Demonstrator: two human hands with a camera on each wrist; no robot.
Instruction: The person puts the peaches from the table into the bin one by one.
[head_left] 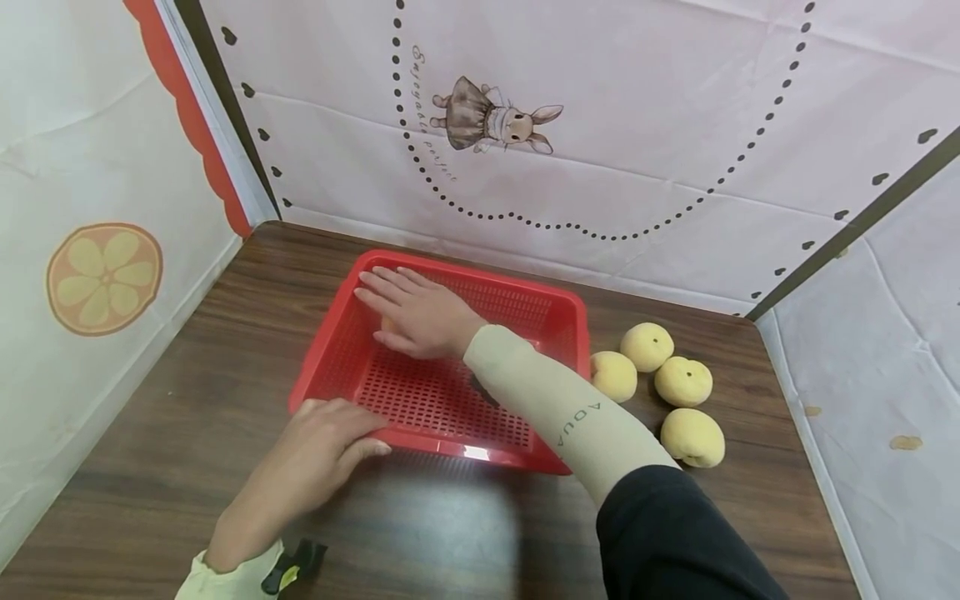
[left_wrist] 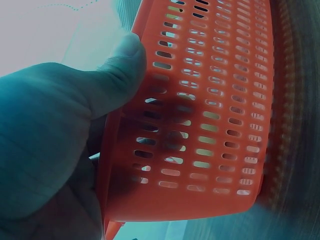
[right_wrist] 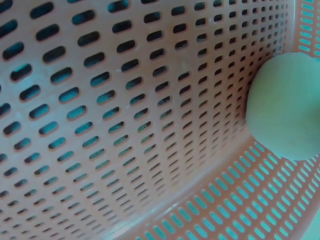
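Note:
A red plastic basket (head_left: 442, 446) with slotted walls stands on the table. My left hand (head_left: 322, 450) grips its rim at the front left corner, the thumb (left_wrist: 117, 65) pressed on the outside wall. Inside the basket, toward its far left corner, my right hand (head_left: 420, 317) lies over a peach (head_left: 388, 325), fingers straight and spread. Most of that fruit is hidden under the hand in the head view. In the right wrist view the pale round peach (right_wrist: 285, 107) sits against the slotted wall, with no fingers showing there.
To the right of the basket sit several yellow peaches (head_left: 683, 382), one right beside its wall. White printed cloth walls (head_left: 600, 108) enclose the dark wooden table (head_left: 187, 450) at the back and both sides. A dark strap (head_left: 292, 567) lies by my left wrist.

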